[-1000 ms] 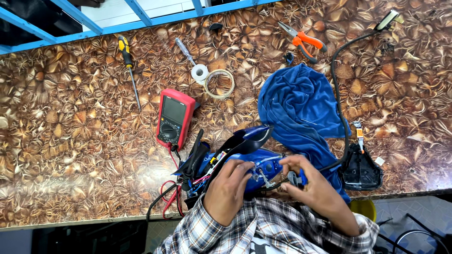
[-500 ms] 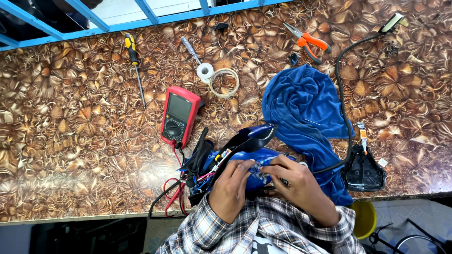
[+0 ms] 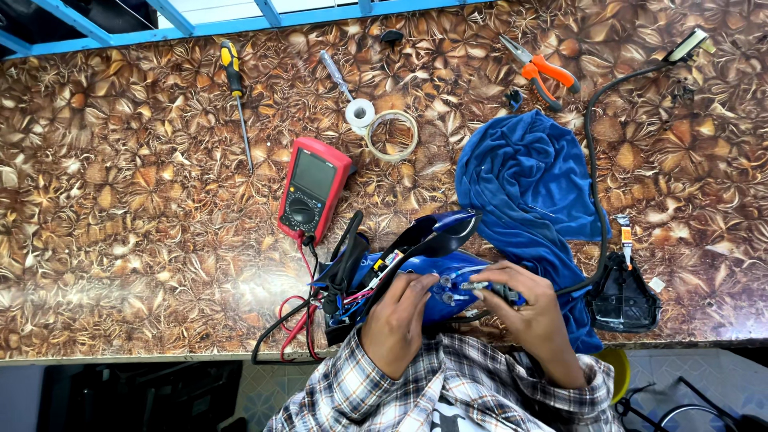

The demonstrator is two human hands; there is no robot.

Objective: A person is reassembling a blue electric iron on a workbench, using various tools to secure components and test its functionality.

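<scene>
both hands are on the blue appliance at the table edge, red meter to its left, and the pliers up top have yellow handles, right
Not quite: the head view shows the pliers have orange handles; the yellow handle belongs to the screwdriver. The rest holds: left hand and right hand on the blue appliance, red meter to its left.

a red multimeter (image 3: 313,192) lies on the patterned tabletop (image 3: 120,240), left of the middle, just above the blue device. its screen (image 3: 313,173) is an upright grey-green rectangle in a dark frame, in the upper half of the case, above the round black dial; whether it shows anything cannot be told. on the blue device, near the wires, sits a small yellow label (image 3: 378,263). at the right, a narrow white and orange tag (image 3: 625,238) lies just above a black part.
</scene>
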